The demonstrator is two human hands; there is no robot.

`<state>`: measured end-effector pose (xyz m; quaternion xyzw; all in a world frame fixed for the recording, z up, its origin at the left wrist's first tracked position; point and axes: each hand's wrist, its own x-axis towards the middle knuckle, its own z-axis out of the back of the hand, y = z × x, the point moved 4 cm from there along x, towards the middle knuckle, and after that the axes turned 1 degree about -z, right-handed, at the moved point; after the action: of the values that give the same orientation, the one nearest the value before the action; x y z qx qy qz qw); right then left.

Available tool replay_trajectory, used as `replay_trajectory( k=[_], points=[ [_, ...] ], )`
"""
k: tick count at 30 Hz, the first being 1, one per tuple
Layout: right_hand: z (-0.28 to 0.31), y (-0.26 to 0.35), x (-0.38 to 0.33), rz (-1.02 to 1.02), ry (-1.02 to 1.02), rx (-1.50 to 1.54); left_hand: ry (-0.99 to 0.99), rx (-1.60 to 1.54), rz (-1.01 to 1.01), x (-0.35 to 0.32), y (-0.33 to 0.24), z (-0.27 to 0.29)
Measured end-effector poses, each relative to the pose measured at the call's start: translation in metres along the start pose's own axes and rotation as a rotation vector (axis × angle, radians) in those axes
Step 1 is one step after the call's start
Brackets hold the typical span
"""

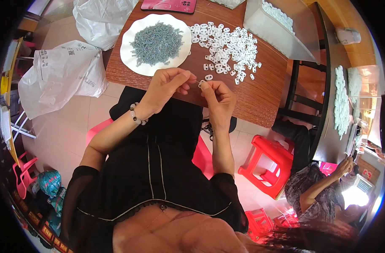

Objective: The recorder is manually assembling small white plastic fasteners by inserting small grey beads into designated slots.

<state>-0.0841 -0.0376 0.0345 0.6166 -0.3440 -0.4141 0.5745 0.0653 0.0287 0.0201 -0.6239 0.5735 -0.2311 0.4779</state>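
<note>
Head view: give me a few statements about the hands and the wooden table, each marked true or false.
1. Both hands meet at a small white plastic piece over the table's near edge. True.
2. The white plate holds the white pieces. False: it holds a heap of grey pieces; the loose white pieces lie on the wooden table itself.
3. The left hand has a beaded bracelet at its wrist. True.
4. The right hand rests flat on the table. False: its fingertips pinch the small piece.
5. A red plastic stool stands on the floor at the person's right. True.
</note>
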Motion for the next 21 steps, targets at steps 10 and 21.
replay_trajectory(
  k=[10, 21],
  points=[
    [0.024, 0.005, -0.002, 0.03, -0.062, 0.037, -0.02, 0.513, -0.24, 0.007, -0.012, -0.013],
    [0.061, 0.002, -0.009, 0.064, -0.199, 0.083, 0.012, 1.236, -0.649, 0.045, -0.005, -0.035]
  ],
)
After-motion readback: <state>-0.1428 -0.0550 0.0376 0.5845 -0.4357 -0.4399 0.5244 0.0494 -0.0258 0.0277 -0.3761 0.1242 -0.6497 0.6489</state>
